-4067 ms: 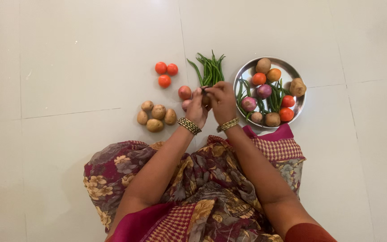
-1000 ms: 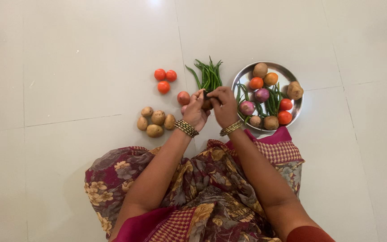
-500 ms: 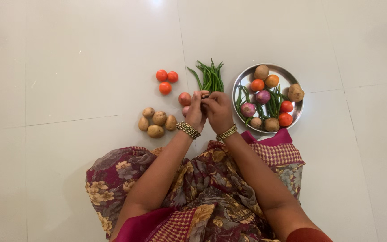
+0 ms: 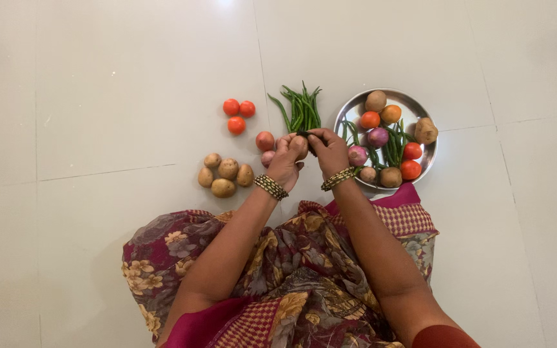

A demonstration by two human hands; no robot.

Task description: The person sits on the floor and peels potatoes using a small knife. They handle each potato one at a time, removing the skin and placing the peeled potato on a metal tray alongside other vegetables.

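My left hand (image 4: 286, 160) and my right hand (image 4: 331, 152) meet over the floor, just below a pile of green beans (image 4: 299, 108). Both hands are closed, and their fingertips pinch a dark green bean (image 4: 307, 136) at the near end of the pile. Each wrist wears gold bangles. Two reddish onions (image 4: 265, 140) lie right beside my left hand. A round steel plate (image 4: 354, 105) sits close to the right of my right hand and holds potatoes, tomatoes, purple onions and more green beans.
Three tomatoes (image 4: 236, 113) lie on the pale tiled floor to the upper left. Several potatoes (image 4: 225, 174) are grouped left of my left wrist. My lap, covered in floral maroon cloth (image 4: 291, 270), fills the lower middle.
Over the last second my right hand has shifted slightly right towards the plate, while my left hand has stayed by the onions. Both keep pinching at the near end of the beans.
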